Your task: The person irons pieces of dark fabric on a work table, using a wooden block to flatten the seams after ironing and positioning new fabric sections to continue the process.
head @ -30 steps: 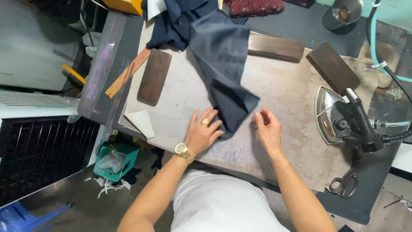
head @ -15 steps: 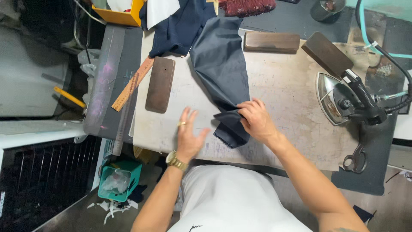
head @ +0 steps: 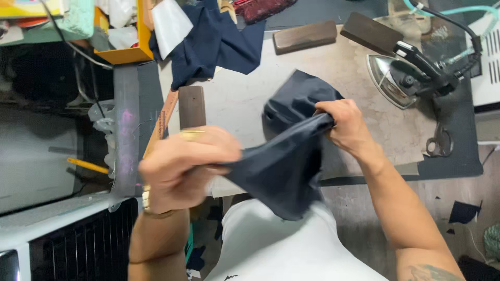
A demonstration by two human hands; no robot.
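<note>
Both hands grip one piece of dark navy cloth [head: 284, 174], lifted off the pressing table [head: 364, 83] and stretched between them at centre frame. Left hand [head: 182, 166], lower left of centre, is closed in a fist on the near edge of the cloth; motion blur hides the exact finger placement. A gold ring and a gold wristwatch [head: 148, 208] show on it. Right hand [head: 346, 127], right of centre, has its fingers curled and pinched together on a bunched corner of the cloth. The span between the two grips is taut, with slack fabric hanging below toward the person's white shirt [head: 281, 250]; holding it by two points like this seems meant to pull the piece straight.

Upper right: a steam iron [head: 401, 78] rests flat on the table, hose and cord running off the top edge, parked well apart from the hands. Scissors [head: 440, 143] lie just below it on the dark mat. Two dark wooden blocks [head: 304, 36] [head: 371, 32] sit along the top edge; a third, narrower block [head: 191, 106] lies upright in frame just above the left hand, beside a wooden ruler [head: 164, 122]. More navy fabric [head: 219, 44] is heaped at top centre, next to a yellow tray [head: 125, 52].
</note>
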